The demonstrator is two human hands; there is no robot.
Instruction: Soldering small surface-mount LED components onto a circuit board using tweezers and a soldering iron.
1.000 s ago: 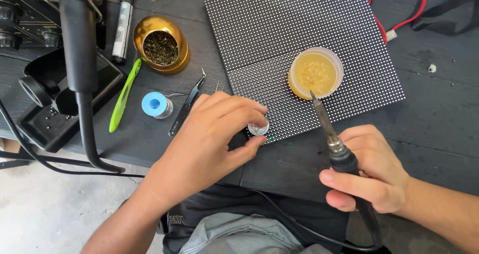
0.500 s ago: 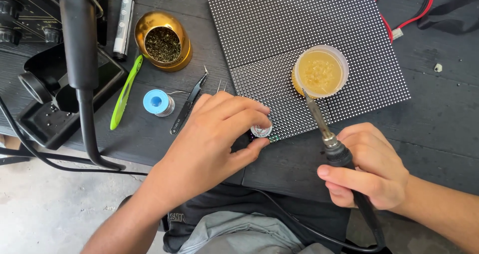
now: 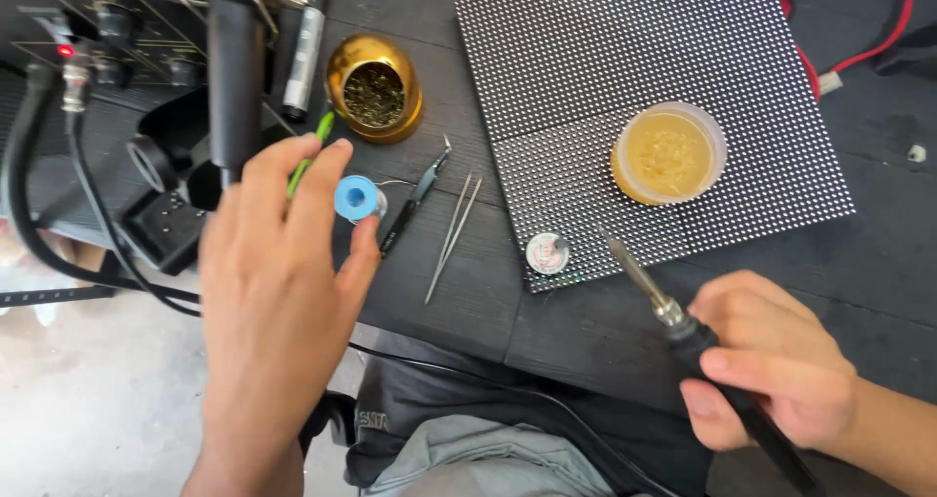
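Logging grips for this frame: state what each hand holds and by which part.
The right hand grips a soldering iron by its black handle, tip pointing at the table. The left hand holds nothing, fingers spread near the blue solder spool.

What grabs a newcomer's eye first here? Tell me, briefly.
The black dotted LED panel fills the upper middle, a round tub of yellow flux sitting on it. Lower right, the right hand grips a soldering iron; the left hand hovers open near a blue solder spool.

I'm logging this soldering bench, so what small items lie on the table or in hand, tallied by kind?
Soldering iron: 1
Tweezers: 1
Solder spool: 1
Flux tub: 1
Brass tip cleaner: 1
Dotted panel: 1
Small round tin: 1
Total: 7
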